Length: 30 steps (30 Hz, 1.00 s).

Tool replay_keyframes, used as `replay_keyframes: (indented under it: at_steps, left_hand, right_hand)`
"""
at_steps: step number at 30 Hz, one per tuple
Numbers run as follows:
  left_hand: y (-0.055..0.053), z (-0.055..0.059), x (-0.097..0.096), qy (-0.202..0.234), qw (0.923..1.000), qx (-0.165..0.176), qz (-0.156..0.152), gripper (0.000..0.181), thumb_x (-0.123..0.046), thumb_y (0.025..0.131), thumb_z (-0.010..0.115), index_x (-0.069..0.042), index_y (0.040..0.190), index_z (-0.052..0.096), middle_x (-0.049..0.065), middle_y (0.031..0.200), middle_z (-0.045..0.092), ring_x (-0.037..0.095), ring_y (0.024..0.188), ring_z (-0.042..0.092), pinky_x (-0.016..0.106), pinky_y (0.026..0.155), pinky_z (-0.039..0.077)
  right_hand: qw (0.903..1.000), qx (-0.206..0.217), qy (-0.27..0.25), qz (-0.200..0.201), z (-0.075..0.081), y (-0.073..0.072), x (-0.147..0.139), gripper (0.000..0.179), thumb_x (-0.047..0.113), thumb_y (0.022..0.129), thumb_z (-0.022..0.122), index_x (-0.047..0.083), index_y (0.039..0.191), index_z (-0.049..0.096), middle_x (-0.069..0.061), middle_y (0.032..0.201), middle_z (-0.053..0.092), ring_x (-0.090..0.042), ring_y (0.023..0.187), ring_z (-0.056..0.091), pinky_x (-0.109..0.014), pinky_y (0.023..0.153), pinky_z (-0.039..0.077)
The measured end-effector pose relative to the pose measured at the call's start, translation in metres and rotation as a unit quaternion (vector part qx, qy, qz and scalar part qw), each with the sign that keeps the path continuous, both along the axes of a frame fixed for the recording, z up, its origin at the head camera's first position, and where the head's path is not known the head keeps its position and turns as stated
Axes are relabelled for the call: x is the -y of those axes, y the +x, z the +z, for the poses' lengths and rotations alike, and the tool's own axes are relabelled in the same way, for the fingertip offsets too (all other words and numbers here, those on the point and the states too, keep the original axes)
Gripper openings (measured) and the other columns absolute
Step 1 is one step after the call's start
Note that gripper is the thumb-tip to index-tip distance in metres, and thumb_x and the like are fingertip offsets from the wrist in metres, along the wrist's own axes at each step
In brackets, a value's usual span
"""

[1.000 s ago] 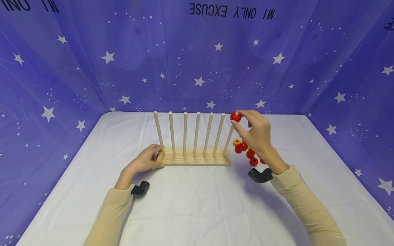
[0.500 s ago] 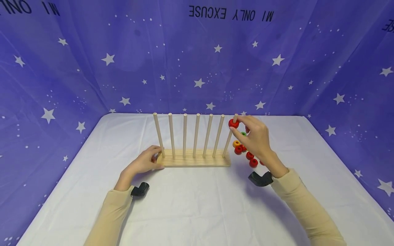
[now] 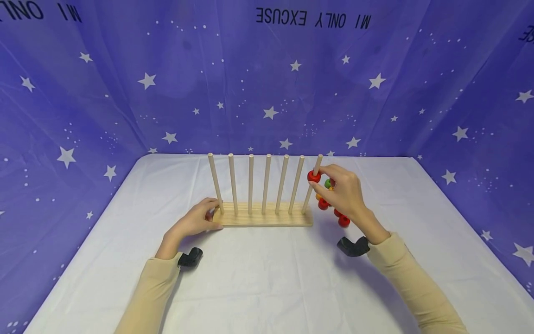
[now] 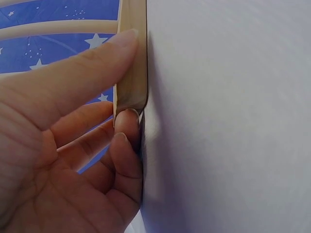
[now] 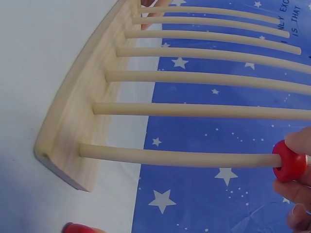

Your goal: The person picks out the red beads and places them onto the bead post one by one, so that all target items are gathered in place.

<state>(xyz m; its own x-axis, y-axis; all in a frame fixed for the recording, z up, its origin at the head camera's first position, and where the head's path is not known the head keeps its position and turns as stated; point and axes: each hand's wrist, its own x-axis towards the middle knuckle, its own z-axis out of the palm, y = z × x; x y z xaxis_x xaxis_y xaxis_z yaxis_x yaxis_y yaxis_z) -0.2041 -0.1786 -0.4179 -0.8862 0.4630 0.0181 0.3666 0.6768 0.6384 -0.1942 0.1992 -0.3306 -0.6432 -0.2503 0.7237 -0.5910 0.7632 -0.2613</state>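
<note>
Since the creased white cloth (image 3: 267, 278) across the lower frame looks easy to slide on, I grip the light, flat wooden base (image 3: 267, 221) at mid-frame by its left end, my left hand (image 3: 195, 219) curled round it. From it rise seven smooth, stiff pegs (image 3: 251, 183), and right of centre my right hand (image 3: 344, 189) pinches the red bead (image 3: 313, 179), threaded on the rightmost peg's upper half; glossy, rounded and probably light, hard and slightly slippery, it seems best held by its sides.
</note>
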Motion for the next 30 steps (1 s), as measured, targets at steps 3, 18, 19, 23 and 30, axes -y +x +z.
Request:
replay_keyframes:
  at_steps: [3,18,19,23,30]
  left_hand:
    - [0.0,0.0,0.0,0.001,1.0,-0.002,0.002,0.071,-0.017,0.077,0.075,0.011,0.134,0.042,0.025,0.132,0.045,0.014,0.075,0.048,0.02,0.062,0.04]
    - [0.001,0.0,0.0,0.009,0.9999,-0.007,-0.001,0.07,-0.015,0.077,0.075,0.011,0.134,0.043,0.025,0.129,0.047,0.014,0.074,0.049,0.019,0.06,0.041]
    - [0.001,0.0,0.0,0.01,0.9999,-0.008,-0.002,0.07,-0.015,0.077,0.075,0.011,0.134,0.043,0.025,0.129,0.047,0.014,0.074,0.049,0.019,0.06,0.042]
    - [0.002,0.001,0.001,0.009,0.9999,-0.008,-0.002,0.07,-0.015,0.077,0.075,0.012,0.133,0.043,0.026,0.129,0.047,0.014,0.074,0.049,0.019,0.06,0.042]
    - [0.001,0.002,0.0,0.007,0.9999,-0.011,-0.005,0.07,-0.016,0.078,0.075,0.011,0.133,0.043,0.026,0.129,0.046,0.015,0.075,0.049,0.02,0.061,0.041]
  right_hand:
    - [1.0,0.008,0.002,-0.003,-0.003,0.0,0.0,0.018,0.02,0.073,0.078,0.012,0.087,0.071,-0.004,0.078,0.068,-0.007,0.052,0.038,-0.021,0.048,0.031]
    - [0.9974,0.061,0.036,-0.009,-0.025,0.0,-0.002,0.017,0.024,0.073,0.079,0.016,0.085,0.071,0.001,0.069,0.063,-0.004,0.052,0.034,-0.019,0.047,0.027]
    - [0.9972,0.064,0.038,-0.009,-0.027,0.0,-0.002,0.016,0.024,0.073,0.079,0.016,0.085,0.072,0.001,0.07,0.064,-0.004,0.052,0.034,-0.019,0.047,0.027]
    - [0.9956,0.082,0.044,-0.012,-0.035,-0.001,-0.002,0.014,0.025,0.074,0.078,0.018,0.084,0.072,0.0,0.071,0.065,-0.005,0.054,0.036,-0.02,0.048,0.029]
    - [0.9949,0.09,0.046,-0.008,-0.047,-0.001,-0.002,0.017,0.024,0.072,0.079,0.014,0.084,0.073,-0.005,0.073,0.068,-0.007,0.053,0.041,-0.019,0.048,0.032]
